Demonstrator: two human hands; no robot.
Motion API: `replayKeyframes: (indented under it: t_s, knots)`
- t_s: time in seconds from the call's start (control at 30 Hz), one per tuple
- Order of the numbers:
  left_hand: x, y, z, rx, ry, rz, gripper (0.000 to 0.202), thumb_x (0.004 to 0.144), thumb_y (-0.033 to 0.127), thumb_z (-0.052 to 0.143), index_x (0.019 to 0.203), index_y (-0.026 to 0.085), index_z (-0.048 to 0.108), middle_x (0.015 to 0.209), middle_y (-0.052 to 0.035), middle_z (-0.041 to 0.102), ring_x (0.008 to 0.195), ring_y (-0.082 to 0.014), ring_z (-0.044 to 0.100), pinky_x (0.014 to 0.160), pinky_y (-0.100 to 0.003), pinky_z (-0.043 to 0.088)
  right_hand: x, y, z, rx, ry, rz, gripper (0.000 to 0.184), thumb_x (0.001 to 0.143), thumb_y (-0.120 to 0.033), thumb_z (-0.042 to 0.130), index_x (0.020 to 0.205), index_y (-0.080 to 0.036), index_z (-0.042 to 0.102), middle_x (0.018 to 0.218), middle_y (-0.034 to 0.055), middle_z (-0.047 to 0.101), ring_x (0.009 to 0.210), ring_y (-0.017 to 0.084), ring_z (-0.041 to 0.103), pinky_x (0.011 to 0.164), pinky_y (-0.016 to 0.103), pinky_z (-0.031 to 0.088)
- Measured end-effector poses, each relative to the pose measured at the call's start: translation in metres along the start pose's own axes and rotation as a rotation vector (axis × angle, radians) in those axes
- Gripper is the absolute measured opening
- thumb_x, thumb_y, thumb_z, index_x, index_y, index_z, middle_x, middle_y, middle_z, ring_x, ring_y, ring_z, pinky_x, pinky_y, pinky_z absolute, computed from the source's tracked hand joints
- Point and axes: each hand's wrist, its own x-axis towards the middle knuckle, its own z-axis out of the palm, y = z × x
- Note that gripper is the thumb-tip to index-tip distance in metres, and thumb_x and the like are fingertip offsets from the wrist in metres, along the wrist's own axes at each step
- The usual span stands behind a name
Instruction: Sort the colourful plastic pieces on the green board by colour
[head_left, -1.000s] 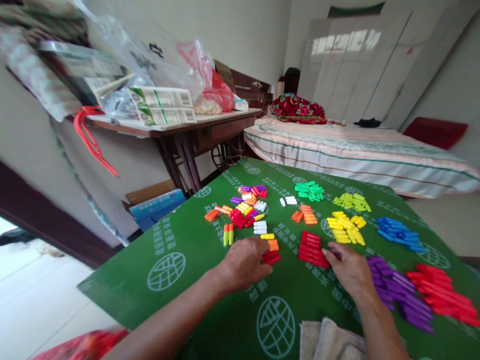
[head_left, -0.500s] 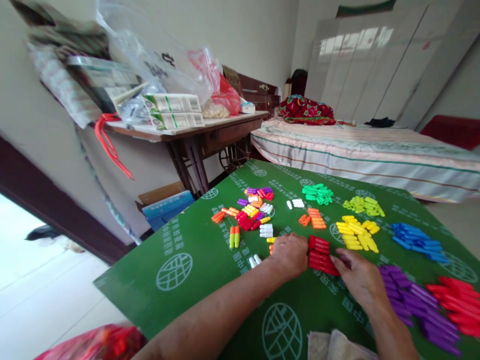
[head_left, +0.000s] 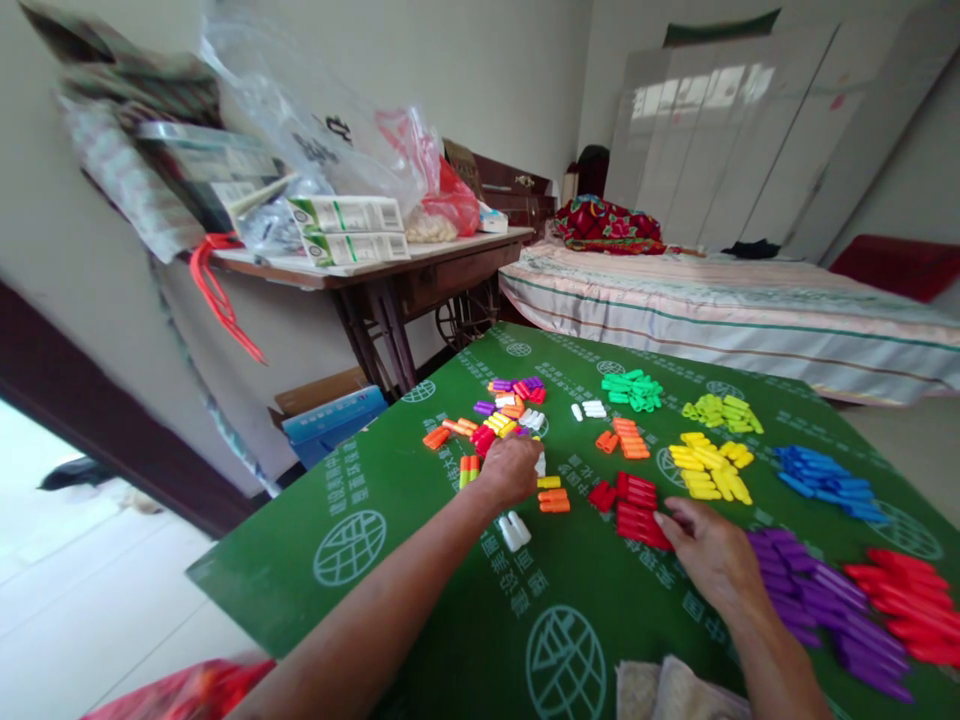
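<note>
My left hand [head_left: 512,468] reaches over the mixed heap of coloured plastic caps [head_left: 504,410] on the green board [head_left: 375,520], fingers curled down on pieces there; what it grips is hidden. My right hand [head_left: 709,555] rests palm down, fingers stretched, touching the near edge of the red cap pile [head_left: 636,497]. Two white caps [head_left: 514,530] lie just below my left hand, and two orange caps [head_left: 553,500] lie to its right.
Sorted piles lie across the board: green [head_left: 634,388], lime [head_left: 721,410], yellow [head_left: 709,470], orange [head_left: 626,438], blue [head_left: 821,473], purple [head_left: 825,600], red [head_left: 911,605]. A cluttered wooden table [head_left: 390,265] stands at left, a bed [head_left: 720,310] behind. A cloth [head_left: 667,690] lies at the near edge.
My left hand moved from the red pile's left edge back up and left to the mixed heap, leaving a few red caps by the pile. My right hand stayed by the red pile.
</note>
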Motion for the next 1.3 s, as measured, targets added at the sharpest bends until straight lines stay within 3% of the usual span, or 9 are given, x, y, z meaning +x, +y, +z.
replayKeyframes:
  t_s: [0.17, 0.3, 0.47, 0.73, 0.97, 1.3]
  knots:
    - [0.001, -0.012, 0.008, -0.136, 0.042, -0.002, 0.014, 0.072, 0.01, 0.051, 0.081, 0.015, 0.061, 0.088, -0.0062, 0.066, 0.084, -0.0195, 0.06, 0.075, -0.03, 0.047, 0.0, 0.002, 0.001, 0.023, -0.004, 0.006, 0.043, 0.076, -0.049, 0.047, 0.099, -0.02, 0.067, 0.086, 0.0068, 0.071, 0.074, 0.021, 0.066, 0.067, 0.03, 0.05]
    - [0.001, -0.028, 0.01, -0.27, 0.042, 0.03, 0.014, 0.076, 0.016, 0.053, 0.086, 0.016, 0.063, 0.082, -0.0007, 0.066, 0.076, -0.0135, 0.061, 0.066, -0.021, 0.046, 0.001, 0.0, -0.001, 0.038, -0.011, 0.013, 0.042, 0.075, -0.048, 0.047, 0.099, -0.019, 0.067, 0.087, 0.0072, 0.071, 0.075, 0.021, 0.066, 0.069, 0.031, 0.05]
    - [0.007, -0.034, 0.011, -0.428, 0.072, 0.085, 0.014, 0.076, 0.017, 0.054, 0.086, 0.015, 0.064, 0.081, 0.0008, 0.067, 0.075, -0.0124, 0.061, 0.066, -0.02, 0.046, 0.001, -0.004, -0.002, 0.032, -0.009, 0.021, 0.042, 0.076, -0.047, 0.047, 0.1, -0.018, 0.067, 0.088, 0.0076, 0.071, 0.078, 0.022, 0.066, 0.071, 0.032, 0.049]
    - [0.056, -0.003, 0.008, -0.213, 0.09, 0.141, 0.01, 0.073, 0.015, 0.055, 0.078, 0.017, 0.063, 0.082, -0.0018, 0.065, 0.078, -0.0161, 0.06, 0.071, -0.024, 0.045, 0.002, -0.004, -0.001, 0.054, -0.004, 0.031, 0.041, 0.076, -0.046, 0.047, 0.099, -0.018, 0.067, 0.088, 0.0074, 0.071, 0.078, 0.021, 0.066, 0.071, 0.031, 0.049]
    - [0.099, 0.019, 0.018, -0.042, 0.032, 0.094, 0.023, 0.076, 0.013, 0.054, 0.096, 0.017, 0.065, 0.1, -0.0077, 0.066, 0.093, -0.0189, 0.061, 0.082, -0.026, 0.047, 0.0, -0.001, 0.001, 0.047, 0.013, 0.019, 0.04, 0.077, -0.047, 0.046, 0.098, -0.019, 0.066, 0.088, 0.0068, 0.071, 0.078, 0.021, 0.066, 0.071, 0.031, 0.049]
    - [0.105, 0.023, 0.021, 0.066, 0.08, -0.015, 0.026, 0.081, 0.022, 0.049, 0.1, 0.013, 0.065, 0.104, -0.014, 0.061, 0.102, -0.0248, 0.058, 0.085, -0.033, 0.048, 0.0, -0.001, 0.001, 0.047, 0.0, 0.021, 0.041, 0.078, -0.047, 0.046, 0.1, -0.02, 0.066, 0.091, 0.0068, 0.07, 0.081, 0.021, 0.066, 0.072, 0.031, 0.049]
